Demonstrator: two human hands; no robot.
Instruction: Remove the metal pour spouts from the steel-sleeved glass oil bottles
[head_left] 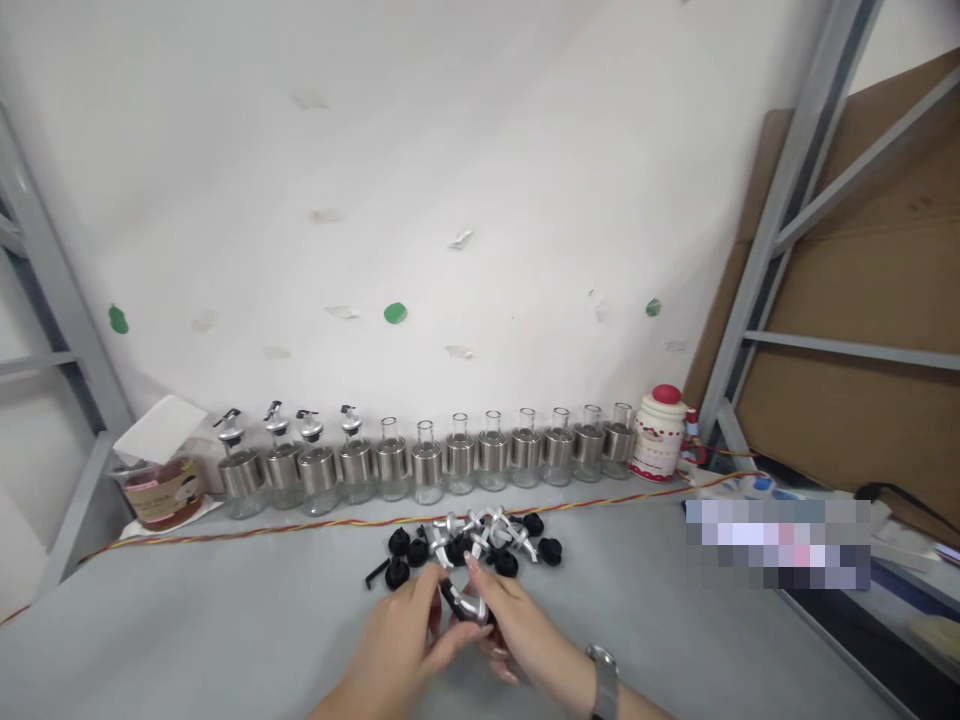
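My left hand (409, 625) and my right hand (517, 615) meet low in the middle of the view. Between them they grip a silver and black pourer spout (466, 603), partly hidden by my fingers. Just beyond lies a pile of silver spout pieces (495, 530) mixed with black stoppers (550, 551). A loose black stick-like piece (377, 572) rests at the pile's left edge. Behind stands a row of glass bottles with steel bands (427, 462). Several at the left end carry pourer spouts (309, 424); the others have bare necks.
A twisted red and yellow cord (300, 527) crosses the grey table (225, 620) before the bottles. A labelled plastic tub (165, 495) stands at left, a white jar with red lid (660, 440) at right. Papers (892, 540) lie far right, beside metal shelf posts (787, 200).
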